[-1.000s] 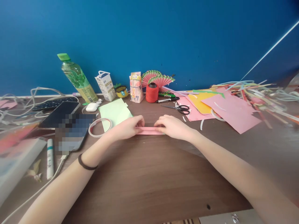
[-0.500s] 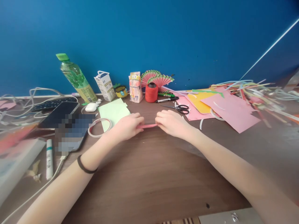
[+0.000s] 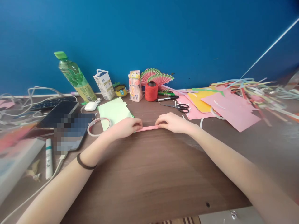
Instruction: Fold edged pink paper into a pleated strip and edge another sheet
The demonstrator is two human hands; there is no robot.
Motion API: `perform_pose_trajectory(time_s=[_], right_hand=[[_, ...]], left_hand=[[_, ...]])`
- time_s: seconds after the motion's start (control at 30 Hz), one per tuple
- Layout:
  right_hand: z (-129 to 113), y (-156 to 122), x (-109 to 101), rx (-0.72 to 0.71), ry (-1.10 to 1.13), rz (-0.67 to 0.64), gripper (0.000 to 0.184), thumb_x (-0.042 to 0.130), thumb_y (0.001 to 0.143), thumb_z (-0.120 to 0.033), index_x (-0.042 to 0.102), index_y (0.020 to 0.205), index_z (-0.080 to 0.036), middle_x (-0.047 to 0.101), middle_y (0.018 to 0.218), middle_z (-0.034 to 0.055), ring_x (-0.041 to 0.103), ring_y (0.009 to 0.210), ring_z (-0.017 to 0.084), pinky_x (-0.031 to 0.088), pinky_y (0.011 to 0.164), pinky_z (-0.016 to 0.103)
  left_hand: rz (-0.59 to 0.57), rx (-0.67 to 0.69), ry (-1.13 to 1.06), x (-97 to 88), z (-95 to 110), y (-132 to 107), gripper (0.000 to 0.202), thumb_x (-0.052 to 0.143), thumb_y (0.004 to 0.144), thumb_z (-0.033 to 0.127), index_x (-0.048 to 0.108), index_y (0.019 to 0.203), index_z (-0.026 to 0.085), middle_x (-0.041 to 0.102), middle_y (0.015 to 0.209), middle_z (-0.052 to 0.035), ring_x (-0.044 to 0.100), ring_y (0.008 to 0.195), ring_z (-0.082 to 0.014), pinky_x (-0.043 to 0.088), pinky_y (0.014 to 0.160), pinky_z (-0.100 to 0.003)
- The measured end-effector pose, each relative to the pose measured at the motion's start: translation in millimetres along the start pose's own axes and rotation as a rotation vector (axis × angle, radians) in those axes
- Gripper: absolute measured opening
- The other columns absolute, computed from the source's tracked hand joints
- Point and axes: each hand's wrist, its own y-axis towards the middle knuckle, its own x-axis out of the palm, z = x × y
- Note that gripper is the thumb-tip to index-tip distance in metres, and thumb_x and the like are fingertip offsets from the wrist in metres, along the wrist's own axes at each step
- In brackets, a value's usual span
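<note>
A narrow folded strip of pink paper [image 3: 150, 128] stretches between my two hands, low over the brown tabletop. My left hand [image 3: 127, 127] pinches its left end between thumb and fingers, close to the light green paper sheets [image 3: 114, 109]. At the other end, my right hand [image 3: 171, 122] grips the strip with thumb and fingertips. Behind the right hand lie black-handled scissors [image 3: 179, 106], partly open. My fingers cover both ends of the strip.
Along the blue wall stand a green bottle [image 3: 76, 77], a carton [image 3: 104, 84], a red thread spool [image 3: 151, 91] and paper fans [image 3: 161, 79]. Pink sheets [image 3: 233, 109] and paper strips pile at right. A roll of tape [image 3: 88, 132], a phone [image 3: 80, 130] and a marker [image 3: 49, 158] lie at left.
Both hands have come slightly lower and nearer with the strip, which now shows more of its flat pink face. My left hand has shifted a little left.
</note>
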Motion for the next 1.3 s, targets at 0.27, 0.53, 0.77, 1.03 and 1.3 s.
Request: perform_pose_trajectory(time_s=[0.27,0.53,0.77,1.03,1.3], right_hand=[[9,3,6,0.119,0.204,0.113,0.007,0.056,0.074,-0.021,0.062,0.072,-0.016,0.062,0.077,0.0007,0.056,0.071,0.012,0.04,0.066,0.023],[12,4,9,0.136,0.205,0.136,0.007,0.058,0.072,-0.021,0.063,0.069,-0.017,0.061,0.075,-0.0003,0.055,0.07,0.012,0.038,0.065,0.024],[12,5,11,0.167,0.229,0.123,0.006,0.059,0.071,-0.022,0.061,0.068,-0.017,0.062,0.069,-0.0012,0.055,0.065,0.012,0.039,0.063,0.023],[14,6,12,0.161,0.25,0.111,0.006,0.059,0.07,-0.022,0.058,0.068,-0.016,0.06,0.067,-0.0012,0.053,0.063,0.011,0.039,0.062,0.023],[15,6,16,0.147,0.241,0.116,0.006,0.058,0.071,-0.02,0.056,0.068,-0.016,0.056,0.069,-0.0014,0.051,0.064,0.011,0.039,0.062,0.023]], left_hand=[[0.024,-0.034,-0.062,-1.1,-6,3,0.021,0.043,0.075,0.034,0.057,0.073,0.02,0.061,0.072,0.0014,0.052,0.066,-0.0138,0.038,0.062,-0.024],[0.021,-0.041,-0.087,-0.3,-8,4,0.015,0.046,0.072,0.031,0.056,0.071,0.02,0.061,0.071,0.0016,0.054,0.064,-0.0138,0.039,0.061,-0.024],[0.035,-0.054,-0.072,-0.2,-5,3,0.015,0.047,0.073,0.032,0.054,0.07,0.019,0.06,0.069,0.0009,0.054,0.064,-0.014,0.039,0.058,-0.024],[0.021,-0.074,-0.011,0.0,0,4,0.01,0.046,0.073,0.027,0.049,0.068,0.019,0.056,0.066,0.0009,0.051,0.061,-0.0139,0.037,0.055,-0.024],[0.014,-0.047,0.041,3.5,-2,5,0.009,0.043,0.075,0.024,0.044,0.067,0.02,0.053,0.066,0.0007,0.048,0.06,-0.0141,0.035,0.055,-0.025]])
